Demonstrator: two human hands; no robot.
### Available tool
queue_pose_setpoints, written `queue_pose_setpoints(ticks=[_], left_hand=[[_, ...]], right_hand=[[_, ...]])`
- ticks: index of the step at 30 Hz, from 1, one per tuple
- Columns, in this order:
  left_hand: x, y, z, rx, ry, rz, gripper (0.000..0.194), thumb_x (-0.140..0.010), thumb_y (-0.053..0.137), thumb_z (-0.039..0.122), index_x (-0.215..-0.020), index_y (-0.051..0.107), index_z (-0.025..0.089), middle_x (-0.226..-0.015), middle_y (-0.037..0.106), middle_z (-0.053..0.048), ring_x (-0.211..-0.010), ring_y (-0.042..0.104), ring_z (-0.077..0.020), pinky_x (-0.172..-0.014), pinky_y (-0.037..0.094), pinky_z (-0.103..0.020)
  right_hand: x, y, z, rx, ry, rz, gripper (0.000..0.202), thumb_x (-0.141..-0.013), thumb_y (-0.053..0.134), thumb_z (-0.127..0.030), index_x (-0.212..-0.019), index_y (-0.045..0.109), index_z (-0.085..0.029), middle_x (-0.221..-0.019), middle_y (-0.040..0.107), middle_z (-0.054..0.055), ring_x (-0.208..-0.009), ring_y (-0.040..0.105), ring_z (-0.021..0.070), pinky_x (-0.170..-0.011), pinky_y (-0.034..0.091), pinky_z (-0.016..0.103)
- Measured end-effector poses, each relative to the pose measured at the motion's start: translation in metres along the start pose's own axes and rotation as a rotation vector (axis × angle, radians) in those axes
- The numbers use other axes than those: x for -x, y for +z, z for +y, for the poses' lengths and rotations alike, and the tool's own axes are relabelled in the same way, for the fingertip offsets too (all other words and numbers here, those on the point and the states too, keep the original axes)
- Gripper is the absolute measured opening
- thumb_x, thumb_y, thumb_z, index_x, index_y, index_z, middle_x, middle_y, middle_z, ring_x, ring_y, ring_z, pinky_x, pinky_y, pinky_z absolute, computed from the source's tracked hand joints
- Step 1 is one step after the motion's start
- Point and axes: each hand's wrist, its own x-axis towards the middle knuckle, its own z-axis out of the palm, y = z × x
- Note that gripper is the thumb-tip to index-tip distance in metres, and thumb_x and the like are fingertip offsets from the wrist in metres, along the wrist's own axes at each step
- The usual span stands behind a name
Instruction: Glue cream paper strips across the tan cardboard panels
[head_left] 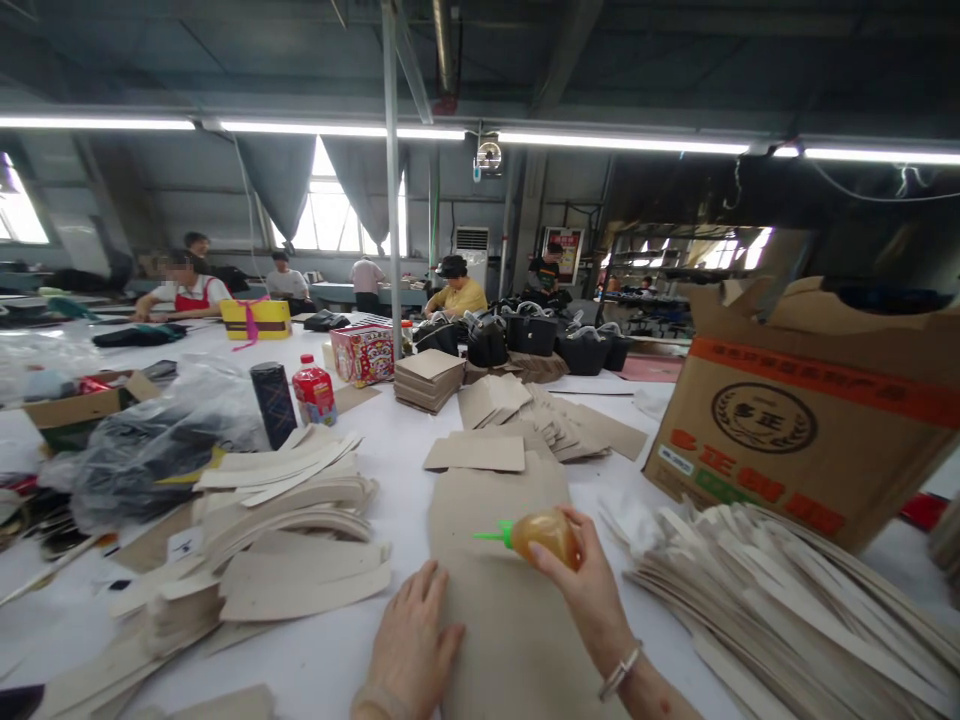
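Observation:
My right hand (589,580) is wrapped round an amber glue bottle (546,538) with a green nozzle, tilted sideways so that the nozzle points left above a large grey-brown cardboard sheet (499,600). Flat on the left edge of that sheet rests my left hand (415,635), its thumb apart from the fingers and nothing held in it. A smaller rectangular card (480,453) lies across the far end of the sheet. Behind it are spread cardboard pieces (559,425) and a neat stack of card (428,378).
Curved cardboard strips (292,510) are piled at left, long strips (795,590) at right. A big carton (780,420) stands at right. A red bottle (314,390), dark cylinder (273,403) and plastic bag (165,440) sit at left. Black bags (532,330) and several people are farther back.

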Motion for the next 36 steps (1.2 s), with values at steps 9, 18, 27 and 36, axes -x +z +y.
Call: queue_pose_setpoints(ticks=[9, 18, 27, 36], left_hand=[[-0.002, 0.010, -0.012, 0.068, 0.018, 0.005, 0.053, -0.078, 0.042, 0.023, -0.130, 0.043, 0.014, -0.142, 0.038, -0.008, -0.130, 0.034, -0.0197, -0.108, 0.024, -0.031], [0.013, 0.001, -0.011, 0.107, 0.049, 0.016, 0.038, -0.078, 0.037, 0.010, -0.106, 0.059, 0.021, -0.122, 0.055, -0.005, -0.111, 0.051, -0.0170, -0.098, 0.036, -0.028], [0.016, 0.007, -0.012, 0.127, 0.036, 0.000, 0.044, -0.079, 0.034, 0.010, -0.116, 0.056, 0.017, -0.132, 0.050, -0.006, -0.120, 0.046, -0.0156, -0.104, 0.031, -0.025], [0.012, 0.010, -0.013, 0.140, 0.053, -0.007, 0.046, -0.079, 0.033, 0.011, -0.122, 0.051, 0.015, -0.135, 0.047, -0.007, -0.124, 0.042, -0.0145, -0.106, 0.029, -0.025]], right_hand=[[0.010, 0.029, 0.013, 0.453, -0.375, -0.204, 0.052, -0.068, 0.067, -0.027, -0.116, 0.046, -0.026, -0.109, 0.059, 0.003, -0.098, 0.059, 0.0239, -0.087, 0.049, 0.039], [0.006, 0.043, 0.017, 0.446, -0.450, -0.278, 0.052, -0.067, 0.065, -0.022, -0.116, 0.046, -0.026, -0.108, 0.058, 0.004, -0.100, 0.057, 0.0269, -0.088, 0.048, 0.042], [0.007, 0.037, 0.012, 0.444, -0.398, -0.207, 0.049, -0.066, 0.066, -0.023, -0.112, 0.050, -0.027, -0.104, 0.061, 0.002, -0.096, 0.059, 0.0280, -0.085, 0.049, 0.041], [0.001, 0.053, 0.017, 0.248, -0.157, -0.060, 0.049, -0.066, 0.069, -0.033, -0.110, 0.050, -0.023, -0.096, 0.062, 0.003, -0.083, 0.062, 0.0222, -0.075, 0.052, 0.037]])
